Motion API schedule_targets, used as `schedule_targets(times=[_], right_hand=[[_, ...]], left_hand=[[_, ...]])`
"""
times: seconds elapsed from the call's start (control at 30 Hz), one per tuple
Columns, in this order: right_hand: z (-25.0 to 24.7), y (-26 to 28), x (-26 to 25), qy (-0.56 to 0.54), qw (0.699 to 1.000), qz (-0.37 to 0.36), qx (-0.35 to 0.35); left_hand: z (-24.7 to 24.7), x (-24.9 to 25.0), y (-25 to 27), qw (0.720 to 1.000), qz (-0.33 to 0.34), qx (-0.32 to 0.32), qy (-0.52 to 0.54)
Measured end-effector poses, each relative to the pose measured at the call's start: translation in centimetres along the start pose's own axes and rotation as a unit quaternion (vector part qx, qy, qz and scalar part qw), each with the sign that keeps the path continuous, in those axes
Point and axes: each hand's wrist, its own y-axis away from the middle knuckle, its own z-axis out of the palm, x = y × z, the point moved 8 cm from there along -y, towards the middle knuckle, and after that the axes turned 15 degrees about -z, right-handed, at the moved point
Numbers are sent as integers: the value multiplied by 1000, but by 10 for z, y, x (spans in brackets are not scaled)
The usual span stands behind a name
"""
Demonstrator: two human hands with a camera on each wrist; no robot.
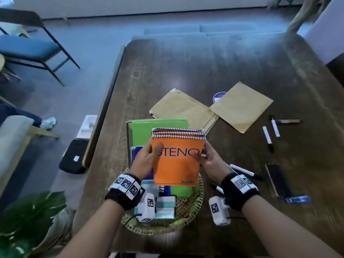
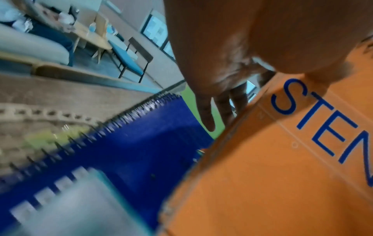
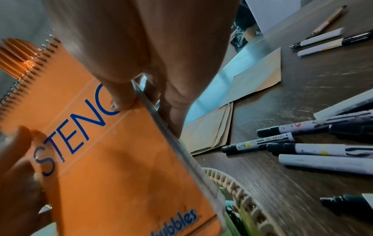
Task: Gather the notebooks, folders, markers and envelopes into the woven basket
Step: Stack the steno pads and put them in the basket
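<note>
step: notebooks, we've got both hands, left (image 1: 149,157) and right (image 1: 208,161), gripping the steno pads (image 1: 176,164) over the basket (image 1: 195,207) | next: lower them in flat, let go, then envelopes (image 1: 240,105) and markers (image 1: 268,138)

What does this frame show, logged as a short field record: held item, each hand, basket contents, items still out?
held: stack of steno notebooks, orange one on top, above the woven basket
left hand: grips the stack's left edge
right hand: grips its right edge
in basket: blue notebook, green folder
still on table: envelopes, markers
</note>
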Motion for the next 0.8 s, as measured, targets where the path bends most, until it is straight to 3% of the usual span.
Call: schedule_targets(times=[0.1,0.2,0.4,0.47,0.53,0.63,0.8], right_hand=[[6,4,-3,11,999,-11,47],[10,4,2,6,997,1,72],[21,-3,5,24,998,6,60],[20,-5,4,19,998,8,63],[17,-6,3,18,998,13,67],[13,-7,0,24,997,3,69],[9,-8,-1,34,996,-11,76]], left_hand=[[-12,-35,2,975,-36,28,-220],[-12,-87,3,898,-104,46,-424],[-1,-111,12,798,-81,62,-594],[-3,-107,10,779,-74,62,-619],[-4,-104,10,780,-83,49,-618],[-5,-102,15,813,-99,12,-574],[-1,-93,35,830,-46,-10,-555]])
